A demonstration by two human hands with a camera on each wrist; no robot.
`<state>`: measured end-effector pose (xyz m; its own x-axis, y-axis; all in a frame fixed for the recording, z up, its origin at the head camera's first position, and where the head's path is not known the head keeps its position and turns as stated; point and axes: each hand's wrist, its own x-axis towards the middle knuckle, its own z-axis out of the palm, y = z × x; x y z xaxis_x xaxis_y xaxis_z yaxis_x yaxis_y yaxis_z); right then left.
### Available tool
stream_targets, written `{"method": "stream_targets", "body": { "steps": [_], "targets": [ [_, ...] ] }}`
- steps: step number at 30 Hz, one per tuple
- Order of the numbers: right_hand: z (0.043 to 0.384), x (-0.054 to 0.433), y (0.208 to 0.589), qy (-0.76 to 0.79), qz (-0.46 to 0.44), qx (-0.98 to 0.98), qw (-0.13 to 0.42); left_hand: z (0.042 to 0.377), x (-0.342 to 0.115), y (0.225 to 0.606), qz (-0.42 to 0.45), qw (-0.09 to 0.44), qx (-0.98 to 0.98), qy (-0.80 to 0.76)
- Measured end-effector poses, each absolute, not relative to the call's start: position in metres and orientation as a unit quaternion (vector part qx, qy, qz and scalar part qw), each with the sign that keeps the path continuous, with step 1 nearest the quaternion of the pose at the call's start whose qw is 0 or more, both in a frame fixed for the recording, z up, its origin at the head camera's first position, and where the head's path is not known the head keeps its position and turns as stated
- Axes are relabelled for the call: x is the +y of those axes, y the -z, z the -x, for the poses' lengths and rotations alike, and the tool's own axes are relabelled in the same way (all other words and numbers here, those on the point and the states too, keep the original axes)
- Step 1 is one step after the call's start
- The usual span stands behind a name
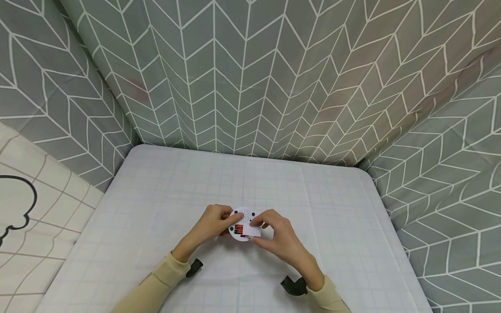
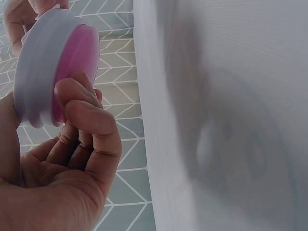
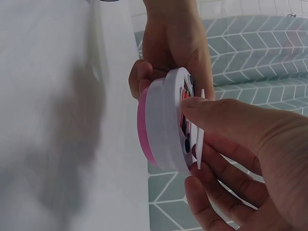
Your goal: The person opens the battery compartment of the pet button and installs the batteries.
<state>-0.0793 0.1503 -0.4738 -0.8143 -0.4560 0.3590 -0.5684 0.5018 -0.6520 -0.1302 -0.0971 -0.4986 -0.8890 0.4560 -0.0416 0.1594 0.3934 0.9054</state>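
Observation:
A round white device with a pink face is held above the table, its back turned up in the head view. My left hand grips its left side, thumb on the back and fingers curled beneath. Red batteries lie in the open compartment on that back, near small speaker holes and dark feet. My right hand pinches a thin white battery cover at the compartment's right side. In the right wrist view the cover stands edge-on, slightly off the back; whether it touches the device is hard to tell.
A white cloth-covered table lies under both hands. Grey herringbone curtains hang behind it and at the sides. Black straps sit at both wrists, by the beige sleeves.

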Motion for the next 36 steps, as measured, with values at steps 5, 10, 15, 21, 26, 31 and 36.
{"method": "stream_targets", "body": {
  "steps": [5, 10, 15, 21, 26, 31, 36],
  "targets": [
    [0.079, 0.146, 0.473, -0.398, -0.301, -0.863, 0.077, 0.13, -0.098, 0.499, -0.189, 0.141, 0.823, -0.517],
    [0.078, 0.142, 0.474, -0.394, -0.304, -0.864, 0.08, 0.13, -0.098, 0.5, -0.19, 0.138, 0.824, -0.515],
    [0.078, 0.139, 0.474, -0.393, -0.304, -0.863, 0.086, 0.13, -0.098, 0.5, -0.191, 0.137, 0.825, -0.514],
    [0.077, 0.137, 0.474, -0.39, -0.308, -0.863, 0.092, 0.13, -0.098, 0.5, -0.199, 0.129, 0.827, -0.51],
    [0.077, 0.136, 0.476, -0.382, -0.315, -0.863, 0.102, 0.13, -0.098, 0.501, -0.204, 0.127, 0.824, -0.513],
    [0.077, 0.134, 0.478, -0.382, -0.32, -0.86, 0.107, 0.13, -0.098, 0.502, -0.205, 0.13, 0.822, -0.515],
    [0.076, 0.133, 0.478, -0.383, -0.319, -0.86, 0.109, 0.129, -0.098, 0.501, -0.202, 0.133, 0.821, -0.516]
  ]
}}
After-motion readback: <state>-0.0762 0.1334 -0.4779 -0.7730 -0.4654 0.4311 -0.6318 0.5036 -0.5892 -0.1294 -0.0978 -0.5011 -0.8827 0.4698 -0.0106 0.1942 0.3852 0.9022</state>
